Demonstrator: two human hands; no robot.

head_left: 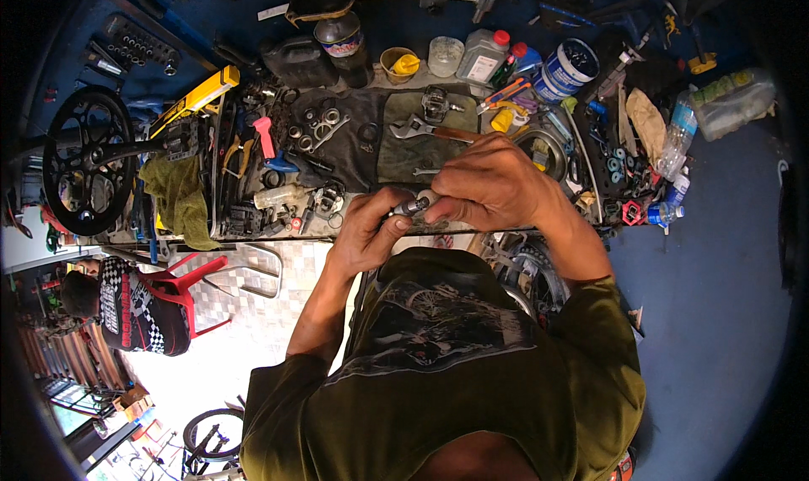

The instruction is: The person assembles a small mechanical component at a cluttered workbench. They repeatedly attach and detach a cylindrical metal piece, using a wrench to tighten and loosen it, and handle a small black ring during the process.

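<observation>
Above the bench's near edge, my left hand [369, 226] grips a small metal cylindrical part [410, 206] between thumb and fingers. Close against that part's end, my right hand [495, 184] is closed in a pinch. Whatever sits between its fingertips is too small and covered to name. Just beyond my right hand lies an adjustable wrench [413, 128] on a grey-green cloth, its handle partly hidden by the fingers. A bicycle pedal [436, 104] rests farther back on the cloth. On the dark cloth to the left are several metal rings and a flat spanner [330, 132].
A crankset with chainring [91, 161] and a green rag [179, 196] occupy the bench's left end. Bottles, a tub [399, 64] and a blue-white can [566, 69] line the back. A seated person [139, 308] is behind at lower left, by a red chair [192, 289].
</observation>
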